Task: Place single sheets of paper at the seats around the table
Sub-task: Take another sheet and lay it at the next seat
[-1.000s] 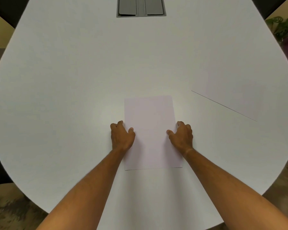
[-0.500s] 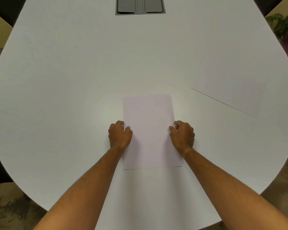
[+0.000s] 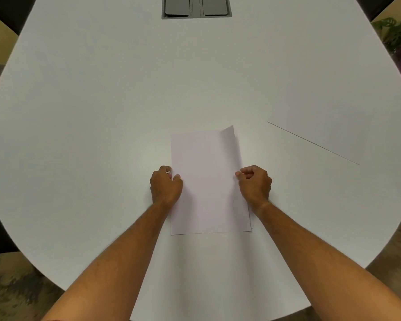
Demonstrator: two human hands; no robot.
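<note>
The main risk, as I judge it, is two sheets lifting together, since they cling and their right edges barely part. The thin stack of white paper sheets (image 3: pixel 208 181) lies on the white round table (image 3: pixel 102 112), near its front edge. The right hand (image 3: pixel 255 184), nearly closed, pinches the top sheet's curling right edge. The left hand (image 3: pixel 166 185), loosely curled, grips the stack's left edge.

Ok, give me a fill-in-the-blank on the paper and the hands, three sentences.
1. The right hand lifts the ____ edge of the top sheet.
2. The left hand holds the stack at its ____ edge.
3. A single sheet already lies on the table to the ____ of the stack.

Missing words: right; left; right
</note>
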